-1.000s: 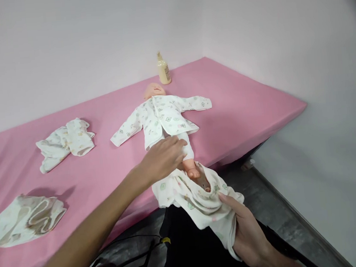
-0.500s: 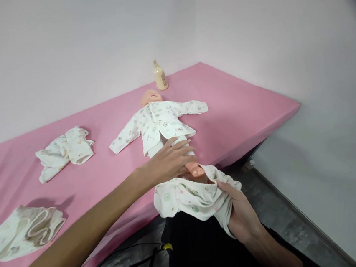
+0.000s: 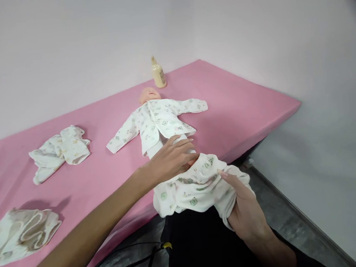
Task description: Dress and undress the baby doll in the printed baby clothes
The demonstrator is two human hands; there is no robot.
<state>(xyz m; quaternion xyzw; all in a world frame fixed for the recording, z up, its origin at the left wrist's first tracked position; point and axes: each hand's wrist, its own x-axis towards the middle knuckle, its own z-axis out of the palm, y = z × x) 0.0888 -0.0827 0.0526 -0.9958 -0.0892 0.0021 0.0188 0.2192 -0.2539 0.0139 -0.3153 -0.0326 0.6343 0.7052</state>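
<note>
On its back lies a baby doll (image 3: pixel 149 95) in a white printed jacket (image 3: pixel 163 116), its sleeves spread out and its legs toward me. My left hand (image 3: pixel 175 157) rests over the doll's lower legs, fingers curved across one leg; its thumb is mostly hidden. White printed baby pants (image 3: pixel 196 190) hang at the near edge, the waistband around the doll's foot, which is now mostly covered. My right hand (image 3: pixel 246 204) is closed on the right side of the pants, thumb on top and fingers under the cloth.
A pink-covered table (image 3: pixel 238 102) stands against white walls. Behind the doll's head is a pump bottle (image 3: pixel 159 74). Folded printed garments (image 3: pixel 62 152) lie to the left, with another crumpled cloth (image 3: pixel 24 234) nearer me. A black metal frame (image 3: pixel 137 265) shows below the table edge.
My right hand has drawn the pants' waistband up over the doll's foot, which was visible before. My left hand has stayed on the legs. The view has shifted slightly.
</note>
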